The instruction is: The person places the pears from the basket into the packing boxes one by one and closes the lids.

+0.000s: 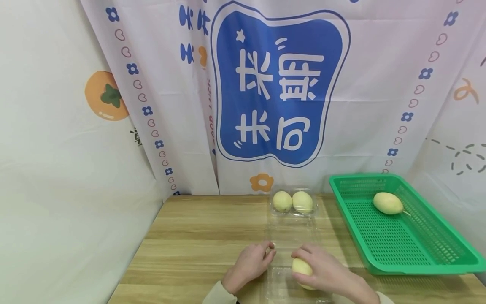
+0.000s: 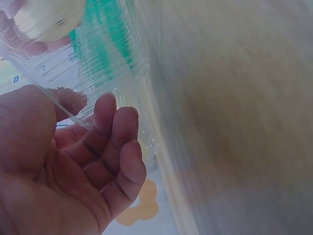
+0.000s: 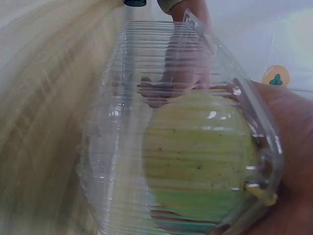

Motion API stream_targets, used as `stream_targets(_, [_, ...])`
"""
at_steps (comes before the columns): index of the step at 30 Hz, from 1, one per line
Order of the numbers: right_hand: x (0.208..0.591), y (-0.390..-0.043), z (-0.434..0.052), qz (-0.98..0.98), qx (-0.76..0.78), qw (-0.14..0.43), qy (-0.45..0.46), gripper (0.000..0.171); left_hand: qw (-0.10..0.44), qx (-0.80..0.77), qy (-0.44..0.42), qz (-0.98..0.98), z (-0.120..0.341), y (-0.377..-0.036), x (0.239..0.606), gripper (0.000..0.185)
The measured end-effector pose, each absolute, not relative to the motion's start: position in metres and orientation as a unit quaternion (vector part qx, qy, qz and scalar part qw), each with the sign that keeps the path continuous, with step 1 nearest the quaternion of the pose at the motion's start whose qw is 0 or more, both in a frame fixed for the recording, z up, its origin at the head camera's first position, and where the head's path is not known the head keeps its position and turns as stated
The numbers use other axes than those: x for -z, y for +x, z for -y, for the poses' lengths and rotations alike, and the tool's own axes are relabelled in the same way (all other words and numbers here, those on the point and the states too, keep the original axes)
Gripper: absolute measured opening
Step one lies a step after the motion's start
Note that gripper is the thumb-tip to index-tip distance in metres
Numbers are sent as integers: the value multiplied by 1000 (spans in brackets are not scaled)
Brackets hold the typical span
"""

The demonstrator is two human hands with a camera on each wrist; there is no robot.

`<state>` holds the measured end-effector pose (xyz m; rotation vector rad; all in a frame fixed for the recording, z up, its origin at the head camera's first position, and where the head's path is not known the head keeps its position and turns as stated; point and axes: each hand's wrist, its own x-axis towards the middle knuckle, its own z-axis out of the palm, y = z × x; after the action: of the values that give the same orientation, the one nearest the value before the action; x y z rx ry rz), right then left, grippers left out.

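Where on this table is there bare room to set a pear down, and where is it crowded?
Free: the wooden table left of the clear clamshell box, and the green basket floor in front of its single pear. Crowded: the near middle, where the left hand and right hand work at the box.

I see a glossy, ribbed clear-plastic clamshell box (image 1: 290, 236) on the matt wood-grain counter (image 1: 197, 236), a perforated green plastic basket (image 1: 402, 242), smooth speckled-skinned pears (image 3: 198, 152), and printed cloth backdrop (image 1: 167, 105).
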<state>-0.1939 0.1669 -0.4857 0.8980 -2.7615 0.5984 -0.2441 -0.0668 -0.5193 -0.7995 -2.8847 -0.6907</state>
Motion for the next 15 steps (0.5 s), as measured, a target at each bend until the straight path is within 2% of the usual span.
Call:
stream_targets(9, [490, -197, -164, 935, -200, 23, 292, 41, 43, 223, -263, 938, 67, -244, 519, 24])
stream_targets(15, [495, -199, -163, 938, -184, 20, 294, 41, 42, 222, -260, 939, 66, -243, 519, 23])
